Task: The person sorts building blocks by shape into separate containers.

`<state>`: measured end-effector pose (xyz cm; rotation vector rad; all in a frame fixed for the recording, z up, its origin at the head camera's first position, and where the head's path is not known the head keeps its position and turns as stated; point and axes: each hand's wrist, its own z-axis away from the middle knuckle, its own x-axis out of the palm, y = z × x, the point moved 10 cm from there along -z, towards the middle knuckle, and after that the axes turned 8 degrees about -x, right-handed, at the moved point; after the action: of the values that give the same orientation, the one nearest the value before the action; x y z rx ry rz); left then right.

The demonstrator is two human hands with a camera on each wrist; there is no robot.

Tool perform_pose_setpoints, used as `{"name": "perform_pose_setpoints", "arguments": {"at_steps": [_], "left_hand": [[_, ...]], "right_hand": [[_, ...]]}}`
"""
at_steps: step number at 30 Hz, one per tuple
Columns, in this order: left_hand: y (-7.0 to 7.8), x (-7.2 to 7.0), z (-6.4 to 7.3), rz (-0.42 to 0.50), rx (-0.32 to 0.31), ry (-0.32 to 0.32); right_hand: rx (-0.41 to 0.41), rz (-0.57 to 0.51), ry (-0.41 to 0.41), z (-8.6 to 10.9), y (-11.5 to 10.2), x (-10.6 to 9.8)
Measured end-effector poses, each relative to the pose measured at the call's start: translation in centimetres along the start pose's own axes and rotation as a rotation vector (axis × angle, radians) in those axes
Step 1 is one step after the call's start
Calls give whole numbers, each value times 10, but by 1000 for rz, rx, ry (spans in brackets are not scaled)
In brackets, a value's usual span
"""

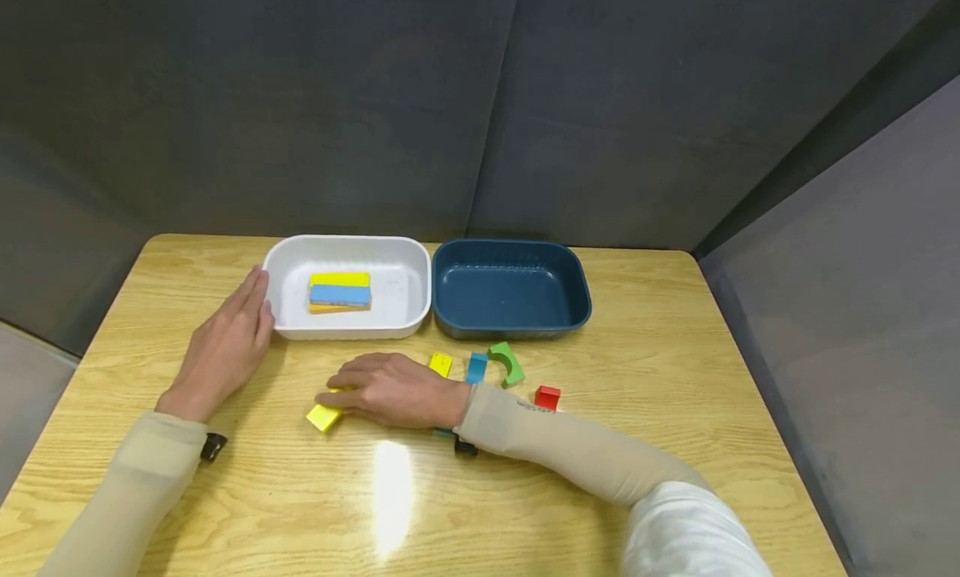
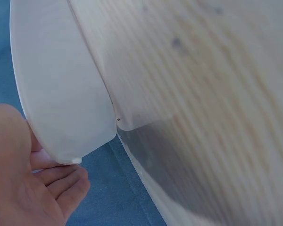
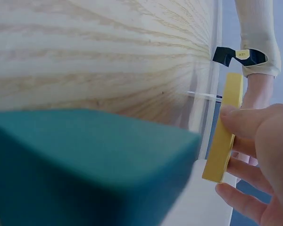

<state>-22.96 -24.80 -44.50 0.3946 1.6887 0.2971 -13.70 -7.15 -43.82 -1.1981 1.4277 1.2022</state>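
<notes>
My right hand [image 1: 390, 389] pinches a long yellow block [image 1: 324, 417] between thumb and fingers, low over the table in front of the white bin. In the right wrist view the yellow block [image 3: 224, 136] stands slanted, the thumb on its near face. My left hand [image 1: 225, 343] rests at the left side of the white bin [image 1: 352, 333], fingers fairly straight along its wall. The left wrist view has that hand [image 2: 42, 188] touching the bin's rounded corner. Inside the bin lie a yellow block [image 1: 340, 278], a blue block [image 1: 340, 294] and an orange-yellow one [image 1: 337, 308].
A dark blue bin [image 1: 512, 331] stands right of the white one. Around the right forearm lie another yellow block [image 1: 441, 363], a blue block [image 1: 476, 367], a green arch [image 1: 508, 363] and a red block [image 1: 547, 397]. A teal block [image 3: 94, 146] looms close in the right wrist view.
</notes>
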Motion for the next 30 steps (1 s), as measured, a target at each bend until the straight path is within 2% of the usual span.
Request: {"name": "perform_pose_setpoints", "arguments": {"at_steps": [11, 18, 24, 30], "left_hand": [[0, 2, 0, -4, -8, -10], [1, 1, 0, -7, -8, -4], [-1, 4, 0, -1, -20, -25], [-1, 2, -1, -3, -20, -14]], "right_hand": [[21, -6, -7, 1, 6, -5], [15, -4, -9, 0, 8, -8], [5, 6, -3, 2, 7, -11], [7, 15, 2, 1, 9, -14]]}}
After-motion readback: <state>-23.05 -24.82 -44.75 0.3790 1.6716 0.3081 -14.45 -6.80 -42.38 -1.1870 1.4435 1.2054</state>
